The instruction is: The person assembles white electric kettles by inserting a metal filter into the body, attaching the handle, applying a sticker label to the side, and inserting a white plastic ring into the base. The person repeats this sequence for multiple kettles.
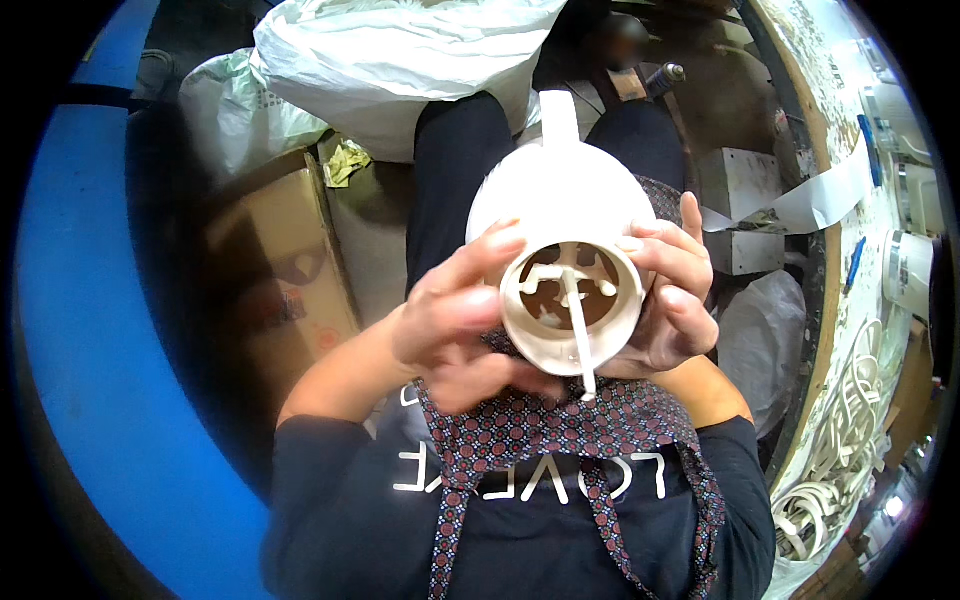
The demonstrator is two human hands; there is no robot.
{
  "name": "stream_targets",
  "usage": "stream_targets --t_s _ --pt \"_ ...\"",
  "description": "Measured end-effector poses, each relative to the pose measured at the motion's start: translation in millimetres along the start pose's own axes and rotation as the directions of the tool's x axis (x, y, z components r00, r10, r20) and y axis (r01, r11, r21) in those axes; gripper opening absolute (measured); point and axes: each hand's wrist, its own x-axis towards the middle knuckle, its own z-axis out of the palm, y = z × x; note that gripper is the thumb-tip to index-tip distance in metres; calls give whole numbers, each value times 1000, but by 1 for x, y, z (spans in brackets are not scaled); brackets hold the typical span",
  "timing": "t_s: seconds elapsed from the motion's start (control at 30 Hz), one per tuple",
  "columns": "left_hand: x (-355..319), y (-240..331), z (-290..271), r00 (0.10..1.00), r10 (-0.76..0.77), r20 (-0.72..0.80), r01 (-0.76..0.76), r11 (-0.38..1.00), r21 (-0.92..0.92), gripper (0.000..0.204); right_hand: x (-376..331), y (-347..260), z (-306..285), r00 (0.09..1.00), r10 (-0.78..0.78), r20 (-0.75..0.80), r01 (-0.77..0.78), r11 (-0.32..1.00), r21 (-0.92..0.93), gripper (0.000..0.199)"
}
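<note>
Both hands hold a white plastic housing [560, 190] in the middle of the scene, above the person's lap. Its rounded body lies on the far side, with a straight arm [560, 118] sticking out from the far end, and its round collar [545, 352] faces up on the near side. Through the collar's opening a pale branched piece [545, 273] shows inside, and a thin white rod [580, 340] runs from it across the near rim and past it.

The left hand [460, 320] is curled around the left side of the housing, its upper fingertips at the far left of the collar; its lower fingers are blurred, so their exact contact cannot be told. The right hand [675, 290] is bent around the right side, one fingertip by the far right of the rim.

A patterned apron [570, 420] lies over the person's dark shirt, on the near side. At the far left stand a large white bag [400, 70] and a smaller white bag [235, 115], with a cardboard box [290, 260] nearer and a blue surface [80, 350] along the left edge. To the right, a table [815, 40] with a worn edge carries curved cream parts [825, 490] at its near end and white pieces [908, 275] farther along. A translucent bag [765, 335] sits left of it.
</note>
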Motion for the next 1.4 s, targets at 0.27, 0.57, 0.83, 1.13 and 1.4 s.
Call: stream_targets --t_s 0.27,0.57,0.83,1.13,1.4 --pt "0 -29 15 942 305 -137 -297 952 76 72 -4 3 -8 980 -196 -43 191 975 -114 46" --pt "12 -25 14 982 187 10 -186 969 165 48 4 -36 -16 965 -142 219 210 921 -328 13" --pt "17 -21 11 983 167 75 -177 971 164 38 -18 -14 2 973 -206 -109 202 978 -44 24" --pt "20 -19 10 990 130 45 -134 987 86 77 -18 -17 19 937 -105 -334 147 984 102 31" --pt "18 -17 10 994 86 66 -92 991 96 90 -6 -11 41 837 -146 -527 219 972 80 35"
